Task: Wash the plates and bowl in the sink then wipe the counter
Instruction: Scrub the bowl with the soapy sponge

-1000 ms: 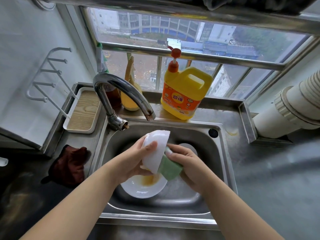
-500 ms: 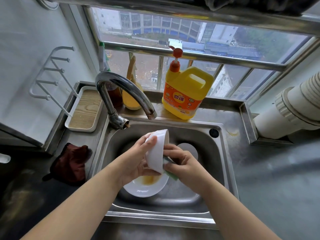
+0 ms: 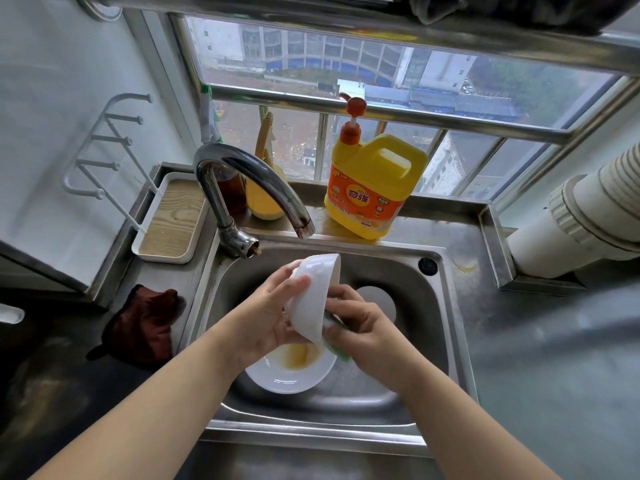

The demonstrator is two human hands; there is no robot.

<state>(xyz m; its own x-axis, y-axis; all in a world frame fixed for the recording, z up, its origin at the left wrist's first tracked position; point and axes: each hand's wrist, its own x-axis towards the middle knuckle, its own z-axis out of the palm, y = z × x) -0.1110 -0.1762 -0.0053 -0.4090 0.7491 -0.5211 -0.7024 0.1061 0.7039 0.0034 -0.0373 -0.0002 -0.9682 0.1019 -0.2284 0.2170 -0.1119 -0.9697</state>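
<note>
Now the left hand (image 3: 268,313) grips the white bowl (image 3: 313,299) tilted on its side over the sink (image 3: 446,327), thumb curled over its wall. Beside it, the right hand (image 3: 367,332) pinches a green sponge (image 3: 337,349) against the bowl. Below lies a sauce-stained plate (image 3: 291,370).

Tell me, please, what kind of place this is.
Most likely a home kitchen, high in an apartment building: a steel sink with a curved faucet, a yellow dish soap jug on the window ledge, and city buildings below.
</note>
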